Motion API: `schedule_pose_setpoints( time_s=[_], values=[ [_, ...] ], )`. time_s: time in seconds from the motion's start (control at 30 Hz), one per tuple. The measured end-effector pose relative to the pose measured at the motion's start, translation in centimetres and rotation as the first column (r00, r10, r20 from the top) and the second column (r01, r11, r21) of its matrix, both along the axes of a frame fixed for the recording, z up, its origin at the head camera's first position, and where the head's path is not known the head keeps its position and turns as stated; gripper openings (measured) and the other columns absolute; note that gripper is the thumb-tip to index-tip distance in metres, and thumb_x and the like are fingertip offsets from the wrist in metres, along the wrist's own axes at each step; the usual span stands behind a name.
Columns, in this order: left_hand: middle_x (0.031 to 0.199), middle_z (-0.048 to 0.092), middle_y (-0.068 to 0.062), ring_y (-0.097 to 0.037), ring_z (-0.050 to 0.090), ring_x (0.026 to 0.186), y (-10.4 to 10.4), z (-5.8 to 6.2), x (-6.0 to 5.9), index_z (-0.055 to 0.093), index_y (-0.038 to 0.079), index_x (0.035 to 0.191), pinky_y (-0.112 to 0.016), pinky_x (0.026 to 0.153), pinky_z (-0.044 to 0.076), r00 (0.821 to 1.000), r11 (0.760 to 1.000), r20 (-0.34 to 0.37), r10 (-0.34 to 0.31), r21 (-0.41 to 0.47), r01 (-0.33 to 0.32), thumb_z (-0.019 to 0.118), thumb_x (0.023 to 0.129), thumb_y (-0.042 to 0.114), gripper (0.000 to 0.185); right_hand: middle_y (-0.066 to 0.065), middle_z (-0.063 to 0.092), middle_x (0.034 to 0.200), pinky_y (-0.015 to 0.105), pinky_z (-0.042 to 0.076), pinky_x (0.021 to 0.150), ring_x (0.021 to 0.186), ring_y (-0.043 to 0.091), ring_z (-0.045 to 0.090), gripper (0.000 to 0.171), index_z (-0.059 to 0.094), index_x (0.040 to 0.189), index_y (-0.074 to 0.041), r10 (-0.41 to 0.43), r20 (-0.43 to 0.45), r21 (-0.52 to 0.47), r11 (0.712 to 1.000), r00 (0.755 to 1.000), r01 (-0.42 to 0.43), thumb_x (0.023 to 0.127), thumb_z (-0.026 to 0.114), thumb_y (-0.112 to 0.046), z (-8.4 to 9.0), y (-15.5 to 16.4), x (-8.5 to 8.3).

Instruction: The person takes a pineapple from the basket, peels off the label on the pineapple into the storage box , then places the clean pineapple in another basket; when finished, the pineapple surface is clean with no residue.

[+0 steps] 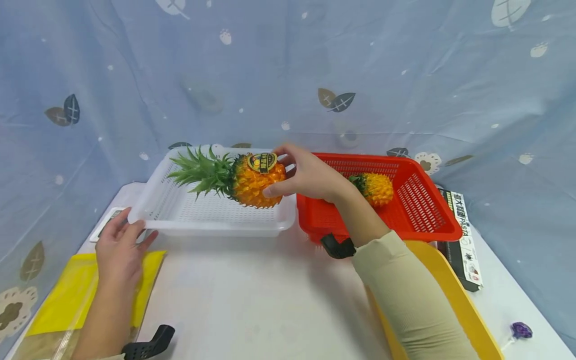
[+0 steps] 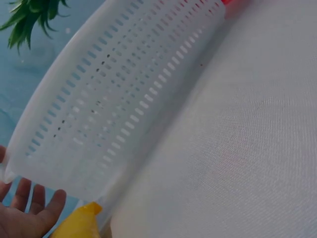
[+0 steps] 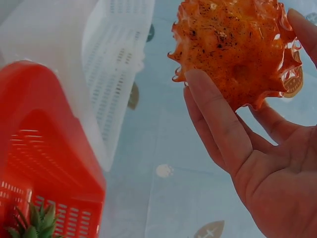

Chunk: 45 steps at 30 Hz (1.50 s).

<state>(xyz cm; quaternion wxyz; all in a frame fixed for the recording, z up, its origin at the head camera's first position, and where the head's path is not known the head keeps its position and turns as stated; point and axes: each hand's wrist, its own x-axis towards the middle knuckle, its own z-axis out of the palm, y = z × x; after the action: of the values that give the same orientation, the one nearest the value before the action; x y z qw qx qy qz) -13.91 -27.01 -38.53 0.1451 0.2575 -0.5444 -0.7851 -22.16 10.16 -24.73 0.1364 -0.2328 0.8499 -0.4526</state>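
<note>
Right hand: the right hand point(image 1: 310, 175) holds the big pineapple point(image 1: 252, 182) by its fat end, with thumb and fingers point(image 3: 218, 119) curled round it.
Big pineapple: it is up in the air over the white basket point(image 1: 180, 212), lying on its side. Its green leaves point left, away from the hand.
Left hand: the left hand point(image 1: 119, 247) lies flat with straight fingers, touching the near left corner of the white basket. It grips nothing.
Red basket: the red basket point(image 1: 427, 220) sits just beside the white one, on the right. A small pineapple point(image 1: 375, 189) lies in it.
Table: a yellow bag point(image 1: 72, 290) lies under the left hand.
</note>
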Motion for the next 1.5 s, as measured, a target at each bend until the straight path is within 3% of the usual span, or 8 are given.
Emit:
schedule_pose_setpoints(
  time_s=[0.23, 0.67, 0.93, 1.1, 1.3, 1.5],
  values=[
    [0.134, 0.055, 0.010, -0.012, 0.057, 0.119, -0.3, 0.0, 0.3, 0.048, 0.025, 0.154, -0.025, 0.070, 0.062, 1.000, 0.999, -0.025, -0.011, 0.032, 0.012, 0.078, 0.094, 0.021, 0.067, 0.000, 0.055, 0.140, 0.041, 0.061, 0.093, 0.122, 0.022, 0.061, 0.078, 0.046, 0.146, -0.023, -0.018, -0.014, 0.064, 0.998, 1.000, 0.019, 0.080, 0.086, -0.035, -0.3, 1.2, 1.9],
    [0.135, 0.055, 0.009, -0.015, 0.055, 0.122, -0.1, -0.3, -0.1, 0.050, 0.025, 0.152, -0.026, 0.071, 0.062, 0.999, 1.000, -0.038, -0.017, 0.016, 0.018, 0.079, 0.093, 0.022, 0.066, 0.002, 0.061, 0.132, 0.038, 0.062, 0.092, 0.115, 0.022, 0.066, 0.076, 0.048, 0.139, -0.019, 0.040, -0.052, 0.077, 0.996, 0.998, -0.036, 0.077, 0.091, -0.030, -1.0, 4.3, 6.0],
    [0.134, 0.056, 0.009, -0.014, 0.059, 0.116, -0.3, -0.4, 0.0, 0.050, 0.026, 0.152, -0.027, 0.069, 0.063, 0.999, 1.000, -0.037, -0.019, 0.022, 0.020, 0.080, 0.091, 0.021, 0.068, -0.005, 0.061, 0.131, 0.038, 0.060, 0.097, 0.115, 0.016, 0.066, 0.075, 0.049, 0.136, -0.025, 0.030, -0.039, 0.118, 0.993, 0.999, -0.026, 0.075, 0.093, -0.026, -1.8, 5.8, 8.3],
    [0.134, 0.056, 0.009, -0.012, 0.058, 0.116, -0.5, -0.3, 0.1, 0.050, 0.025, 0.152, -0.027, 0.068, 0.063, 0.999, 0.999, -0.050, -0.005, 0.039, 0.007, 0.081, 0.090, 0.020, 0.069, -0.005, 0.061, 0.129, 0.035, 0.060, 0.096, 0.118, 0.016, 0.062, 0.077, 0.050, 0.136, -0.024, 0.030, -0.024, 0.126, 0.992, 0.999, -0.027, 0.073, 0.094, -0.027, -2.6, 6.1, 9.3],
    [0.132, 0.057, 0.009, -0.012, 0.060, 0.115, -0.4, -0.3, 0.0, 0.051, 0.024, 0.152, -0.026, 0.069, 0.063, 0.998, 0.999, -0.061, -0.013, 0.036, 0.016, 0.082, 0.090, 0.020, 0.069, -0.003, 0.063, 0.125, 0.027, 0.061, 0.087, 0.115, 0.019, 0.063, 0.074, 0.048, 0.133, -0.019, 0.079, -0.006, 0.137, 0.987, 0.997, -0.078, 0.074, 0.092, -0.020, -3.8, 6.4, 10.1],
    [0.135, 0.056, 0.009, -0.012, 0.060, 0.116, -0.3, -0.4, 0.1, 0.051, 0.024, 0.151, -0.025, 0.071, 0.062, 0.998, 1.000, -0.060, -0.014, 0.023, 0.016, 0.082, 0.090, 0.022, 0.068, -0.002, 0.064, 0.123, 0.030, 0.062, 0.087, 0.106, 0.018, 0.067, 0.074, 0.047, 0.133, -0.018, 0.087, 0.036, 0.168, 0.982, 0.996, -0.092, 0.074, 0.092, -0.025, -5.4, 6.6, 10.7]
  ],
)
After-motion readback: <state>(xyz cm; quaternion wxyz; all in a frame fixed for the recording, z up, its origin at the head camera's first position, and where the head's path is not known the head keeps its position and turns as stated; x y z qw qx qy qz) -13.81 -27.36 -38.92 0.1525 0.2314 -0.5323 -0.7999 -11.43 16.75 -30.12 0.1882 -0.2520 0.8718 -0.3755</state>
